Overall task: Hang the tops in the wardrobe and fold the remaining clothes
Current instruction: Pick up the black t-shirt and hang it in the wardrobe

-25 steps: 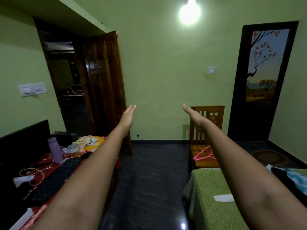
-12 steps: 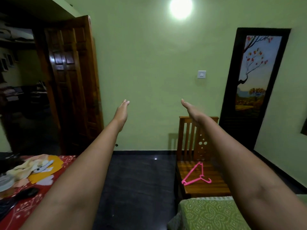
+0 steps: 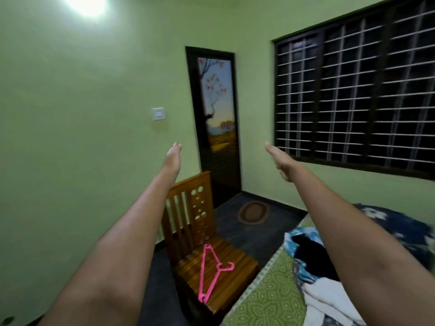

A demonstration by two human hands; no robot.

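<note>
Lying partly hidden behind the right forearm, clothes (image 3: 313,267) on bed (image 3: 266,300) (heap blurred); left hand (image 3: 173,158), right hand (image 3: 281,161) outstretched beyond it, fingers straight, empty.

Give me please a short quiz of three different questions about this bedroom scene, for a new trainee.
1. True or false: the left hand grips the pink hanger.
2. On what does the pink hanger lie? A) the bed B) the wooden chair C) the floor
3. Fill in: the pile of clothes lies on the ____.

Key:
1. False; both it and the right hand are held out empty, fingers straight.
2. B, on the wooden chair seat.
3. Bed.
</note>
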